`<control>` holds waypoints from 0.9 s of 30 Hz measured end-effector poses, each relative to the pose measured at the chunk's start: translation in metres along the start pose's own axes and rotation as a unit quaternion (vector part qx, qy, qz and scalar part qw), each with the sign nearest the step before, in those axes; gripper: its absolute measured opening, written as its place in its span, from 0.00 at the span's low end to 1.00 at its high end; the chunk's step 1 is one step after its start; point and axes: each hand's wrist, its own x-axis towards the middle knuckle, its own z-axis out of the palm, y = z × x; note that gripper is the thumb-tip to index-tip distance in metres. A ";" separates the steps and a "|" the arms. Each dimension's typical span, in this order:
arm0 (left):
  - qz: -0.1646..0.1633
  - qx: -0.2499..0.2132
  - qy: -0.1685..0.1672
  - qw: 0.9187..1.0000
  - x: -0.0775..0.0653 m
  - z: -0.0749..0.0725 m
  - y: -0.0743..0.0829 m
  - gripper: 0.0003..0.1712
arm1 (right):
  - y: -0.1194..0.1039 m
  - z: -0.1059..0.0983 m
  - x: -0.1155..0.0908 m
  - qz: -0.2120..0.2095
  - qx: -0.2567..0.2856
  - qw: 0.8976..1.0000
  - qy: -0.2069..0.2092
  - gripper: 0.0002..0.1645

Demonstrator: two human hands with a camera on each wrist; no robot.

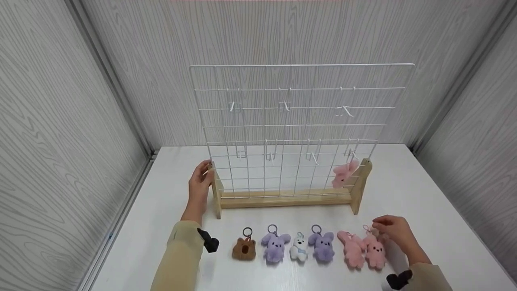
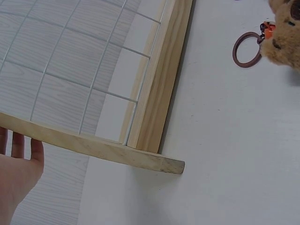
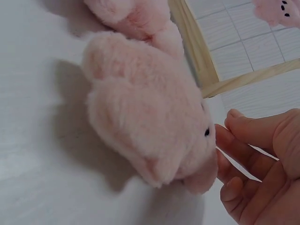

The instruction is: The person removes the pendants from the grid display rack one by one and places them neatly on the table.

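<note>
My left hand grips the left wooden upright of a white wire-grid display rack; in the left wrist view its fingers meet the upright's outer edge, tips partly hidden. My right hand is at the rightmost pink plush keychain, beside its head and ear. In the right wrist view the thumb stands apart from the fingers, which reach the plush's ear; no grip shows. A second pink plush keychain lies left of it. Another pink plush hangs on the rack's lower right hook.
In a row before the rack lie a brown plush keychain, a purple one, a white one and another purple one. Several white hooks project from the grid. Grey wood-grain walls surround the white table.
</note>
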 end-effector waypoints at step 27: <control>-0.010 0.006 0.007 1.000 -0.001 0.001 0.000 0.21 | -0.042 -0.009 -0.004 -0.092 0.028 0.994 0.045 0.25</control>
